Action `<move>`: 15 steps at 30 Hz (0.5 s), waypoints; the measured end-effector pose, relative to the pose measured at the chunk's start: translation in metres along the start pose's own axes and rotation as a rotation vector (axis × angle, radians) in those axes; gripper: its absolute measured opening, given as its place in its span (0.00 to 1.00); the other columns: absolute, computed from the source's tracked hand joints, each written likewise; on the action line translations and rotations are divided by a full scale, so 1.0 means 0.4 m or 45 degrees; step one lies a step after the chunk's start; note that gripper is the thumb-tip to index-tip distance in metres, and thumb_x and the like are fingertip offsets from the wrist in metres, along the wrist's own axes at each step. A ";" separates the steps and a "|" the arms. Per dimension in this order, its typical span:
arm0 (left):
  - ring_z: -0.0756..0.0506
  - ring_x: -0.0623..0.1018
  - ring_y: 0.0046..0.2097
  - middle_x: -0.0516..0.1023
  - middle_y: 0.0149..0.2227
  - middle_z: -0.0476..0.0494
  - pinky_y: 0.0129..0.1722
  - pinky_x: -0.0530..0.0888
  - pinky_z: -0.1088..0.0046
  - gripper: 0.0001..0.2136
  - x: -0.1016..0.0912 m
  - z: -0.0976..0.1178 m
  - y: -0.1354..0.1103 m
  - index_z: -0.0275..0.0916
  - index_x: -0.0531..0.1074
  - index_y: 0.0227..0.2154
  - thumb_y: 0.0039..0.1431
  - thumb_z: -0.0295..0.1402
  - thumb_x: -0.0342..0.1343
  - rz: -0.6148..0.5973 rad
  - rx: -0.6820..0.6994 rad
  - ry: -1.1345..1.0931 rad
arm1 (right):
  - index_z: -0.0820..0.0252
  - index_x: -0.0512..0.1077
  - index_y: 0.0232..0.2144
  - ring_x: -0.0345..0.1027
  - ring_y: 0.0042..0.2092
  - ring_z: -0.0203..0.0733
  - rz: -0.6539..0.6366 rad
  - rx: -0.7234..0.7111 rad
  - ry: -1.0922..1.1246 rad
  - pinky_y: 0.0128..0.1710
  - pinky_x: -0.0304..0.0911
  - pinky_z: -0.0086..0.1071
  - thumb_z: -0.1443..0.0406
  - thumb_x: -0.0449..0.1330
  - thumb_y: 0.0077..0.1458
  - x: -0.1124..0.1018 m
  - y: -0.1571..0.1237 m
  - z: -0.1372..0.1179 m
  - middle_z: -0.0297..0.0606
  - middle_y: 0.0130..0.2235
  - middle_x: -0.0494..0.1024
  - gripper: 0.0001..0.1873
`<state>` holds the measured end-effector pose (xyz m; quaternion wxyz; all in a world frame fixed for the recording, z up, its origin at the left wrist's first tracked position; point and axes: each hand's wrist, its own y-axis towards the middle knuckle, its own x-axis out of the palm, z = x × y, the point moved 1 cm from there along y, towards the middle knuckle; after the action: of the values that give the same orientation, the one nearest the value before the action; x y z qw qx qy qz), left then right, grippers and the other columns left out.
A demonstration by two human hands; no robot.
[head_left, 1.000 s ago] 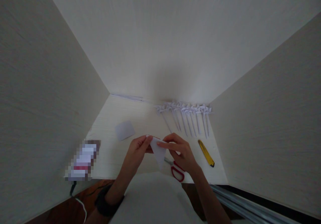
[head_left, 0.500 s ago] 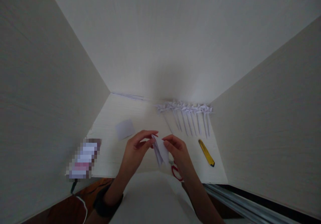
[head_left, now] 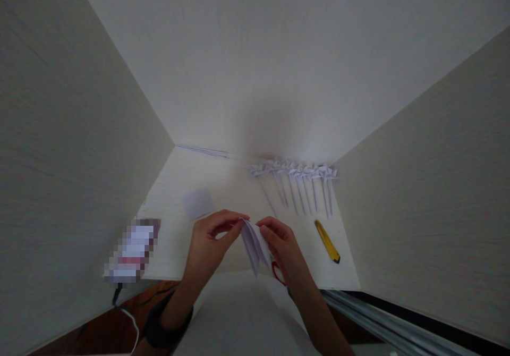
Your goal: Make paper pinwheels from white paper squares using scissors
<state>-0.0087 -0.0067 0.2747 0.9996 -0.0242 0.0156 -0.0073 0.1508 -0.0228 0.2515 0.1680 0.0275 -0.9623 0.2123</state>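
Observation:
A folded piece of white paper (head_left: 255,242) hangs between my two hands, above the front edge of the white table. My left hand (head_left: 215,234) pinches its upper left corner between thumb and fingertips. On the other side, my right hand (head_left: 281,239) grips the upper right edge, with the thumb on the paper. The folds fan apart toward the bottom. Partly hidden behind my right hand lies a pair of scissors with a red handle (head_left: 278,272). A square sheet of white paper (head_left: 198,203) rests on the table to the left.
Along the back right stand or lie several white paper pinwheels (head_left: 297,172) on thin sticks. A yellow box cutter (head_left: 327,242) is at the right. Thin white sticks (head_left: 203,151) lie at the back left. A blurred phone (head_left: 133,252) with a cable (head_left: 131,319) sits front left.
Both hands have come slightly lower with the folded paper, and its layers hang further apart. More of the scissors is covered by my right hand.

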 end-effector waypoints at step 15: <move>0.48 0.80 0.31 0.81 0.28 0.48 0.32 0.76 0.78 0.03 0.011 -0.002 0.010 0.38 0.78 0.28 0.50 0.31 0.61 -0.098 -0.086 0.160 | 0.58 0.72 0.26 0.63 0.29 0.35 -0.115 -0.073 -0.204 0.31 0.58 0.29 0.54 0.58 0.54 -0.008 0.002 0.006 0.32 0.25 0.70 0.15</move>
<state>-0.0042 -0.0026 0.2735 0.9942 -0.0579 0.0777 -0.0468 0.1528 -0.0231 0.2481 0.1008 0.0831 -0.9761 0.1739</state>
